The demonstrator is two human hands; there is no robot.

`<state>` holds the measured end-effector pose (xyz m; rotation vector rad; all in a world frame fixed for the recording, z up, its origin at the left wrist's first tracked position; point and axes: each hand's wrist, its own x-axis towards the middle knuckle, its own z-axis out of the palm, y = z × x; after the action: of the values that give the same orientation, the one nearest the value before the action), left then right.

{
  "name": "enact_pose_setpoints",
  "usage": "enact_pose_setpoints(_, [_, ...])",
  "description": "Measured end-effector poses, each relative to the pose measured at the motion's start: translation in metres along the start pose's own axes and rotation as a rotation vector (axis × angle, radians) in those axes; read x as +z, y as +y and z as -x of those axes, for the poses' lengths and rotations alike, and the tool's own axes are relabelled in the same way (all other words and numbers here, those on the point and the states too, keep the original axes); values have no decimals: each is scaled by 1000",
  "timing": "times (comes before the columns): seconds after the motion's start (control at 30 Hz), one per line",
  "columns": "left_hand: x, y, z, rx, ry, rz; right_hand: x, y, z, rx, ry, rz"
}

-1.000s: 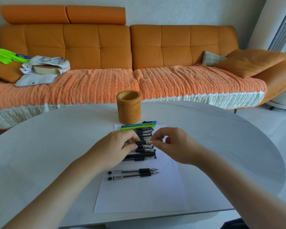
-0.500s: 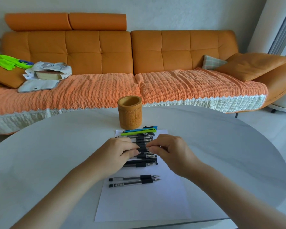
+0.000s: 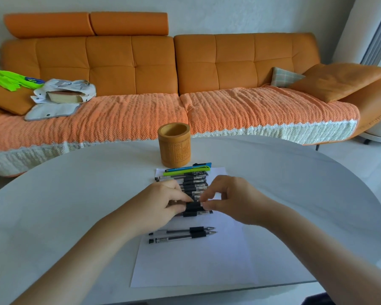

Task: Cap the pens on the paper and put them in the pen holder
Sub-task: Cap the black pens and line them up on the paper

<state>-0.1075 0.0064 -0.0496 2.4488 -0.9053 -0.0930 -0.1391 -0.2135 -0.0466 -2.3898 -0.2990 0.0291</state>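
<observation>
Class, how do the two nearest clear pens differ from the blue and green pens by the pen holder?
The clear pens have see-through barrels; the blue and green pens are coloured. The clear pens lie nearer the person; the blue and green pens lie beside the pen holder. The clear pens show bare tips; the blue and green pens show none. All lie flat, running left to right.

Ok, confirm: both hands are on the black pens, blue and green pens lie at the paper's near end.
No: the head view shows the blue pen and green pen at the far end of the paper, by the pen holder. The left hand and right hand are on the black pens.
</observation>
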Motion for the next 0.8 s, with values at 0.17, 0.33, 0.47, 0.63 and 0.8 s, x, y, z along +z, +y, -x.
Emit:
enact_pose_setpoints(0.17, [6,-1,3,-48,-67,-154,6,5,2,29,-63,173])
enact_pose_setpoints(0.33, [5,-1,4,-38,-70,-202,19,5,5,-102,-4,354])
enact_pose_setpoints(0.47, [2,0,6,-3,-62,-208,27,5,4,-131,11,397])
enact_pose_setpoints(0.63, [3,3,6,-16,-167,-164,13,8,-1,-81,28,295])
enact_pose_setpoints(0.8, [4,6,6,-16,-236,-212,-14,37,-8,87,144,398])
